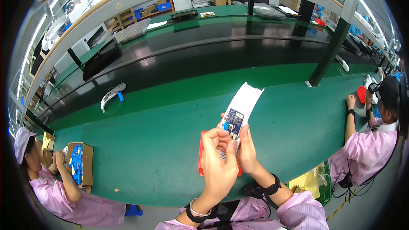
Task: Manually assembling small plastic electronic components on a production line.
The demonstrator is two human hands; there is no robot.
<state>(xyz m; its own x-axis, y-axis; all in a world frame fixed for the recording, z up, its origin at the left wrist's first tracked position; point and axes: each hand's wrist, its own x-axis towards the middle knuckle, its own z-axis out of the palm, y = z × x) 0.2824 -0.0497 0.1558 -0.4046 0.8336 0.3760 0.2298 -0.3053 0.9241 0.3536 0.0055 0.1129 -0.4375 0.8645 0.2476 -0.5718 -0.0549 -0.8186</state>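
A long white plastic shell [248,96] is held up over the bench, tilted, its far end notched. Inside it lies a dark blue circuit board [234,119] with white connectors and a bright blue piece at its left edge. My right hand [247,150] is closed round the shell's right side, thumb along the edge. My left hand [218,155] is closed at the board's lower end, index finger and thumb bent together; what they pinch is hidden. Under my hands, a red tray [200,162] shows partly, its contents mostly covered.
A curved white part with a blue piece [114,93] lies on the green bench [149,145]. At left, a co-worker sits by a carton of blue parts [87,162]; another sits at right near a red bin [361,94]. A dark conveyor [179,55] runs behind, beside a post [330,53].
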